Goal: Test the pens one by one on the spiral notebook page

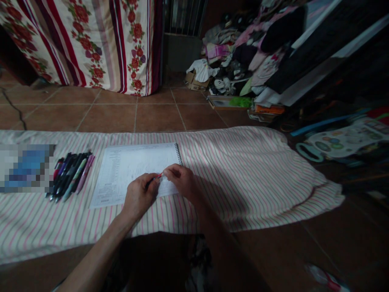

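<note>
Over the lower right part of a spiral notebook (142, 162), both hands meet at a slim pen (159, 176) with a red and dark body. My left hand (140, 194) is closed around one end of it. The fingertips of my right hand (181, 179) pinch its other end. Most of the pen is hidden by the fingers. The notebook lies open at a white page with printed or written lines. To its left, several pens (73, 174) lie side by side, black, purple, red, pale green and pink.
A striped cloth (243, 174) covers the low surface. A blurred-out blue item (27, 168) lies at its left end. Behind are a tiled floor (115, 115) and a floral curtain (103, 44). Heaped clothes (237, 56) and a colourful plastic toy (337, 140) are at the right.
</note>
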